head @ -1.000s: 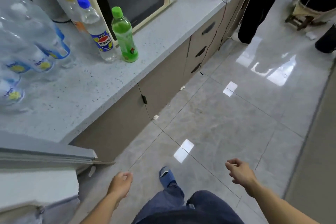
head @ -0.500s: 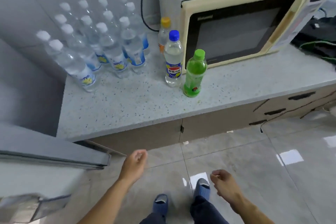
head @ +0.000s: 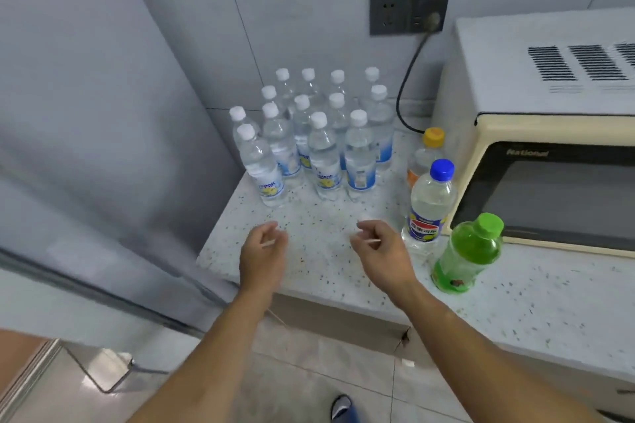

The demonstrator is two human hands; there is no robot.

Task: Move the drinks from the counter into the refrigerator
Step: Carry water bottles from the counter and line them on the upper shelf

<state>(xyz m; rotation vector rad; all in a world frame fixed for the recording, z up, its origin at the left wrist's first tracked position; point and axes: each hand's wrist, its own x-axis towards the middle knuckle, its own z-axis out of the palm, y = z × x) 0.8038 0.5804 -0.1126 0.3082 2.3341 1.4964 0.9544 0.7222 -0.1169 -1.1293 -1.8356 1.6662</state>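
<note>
Several clear water bottles [head: 323, 154] with white caps stand clustered at the back left of the speckled counter [head: 515, 306]. A blue-capped bottle [head: 427, 206], a yellow-capped bottle [head: 426, 154] behind it and a green bottle [head: 465, 254] stand in a row beside the microwave. My left hand [head: 263, 254] and my right hand [head: 381, 251] hover over the counter's front part, fingers loosely curled, holding nothing. The right hand is just left of the blue-capped bottle. The grey refrigerator [head: 86, 113] stands at the left, with its open door edge [head: 96, 292] below.
A cream microwave [head: 549, 148] fills the right of the counter, its black cord [head: 405, 93] running up to a wall socket [head: 409, 12]. A door shelf [head: 103, 371] shows at the lower left. My slipper [head: 342, 407] is on the tiled floor.
The view has swung up toward the counter and come closer. Both hands have risen from near the floor to above the counter's front edge.
</note>
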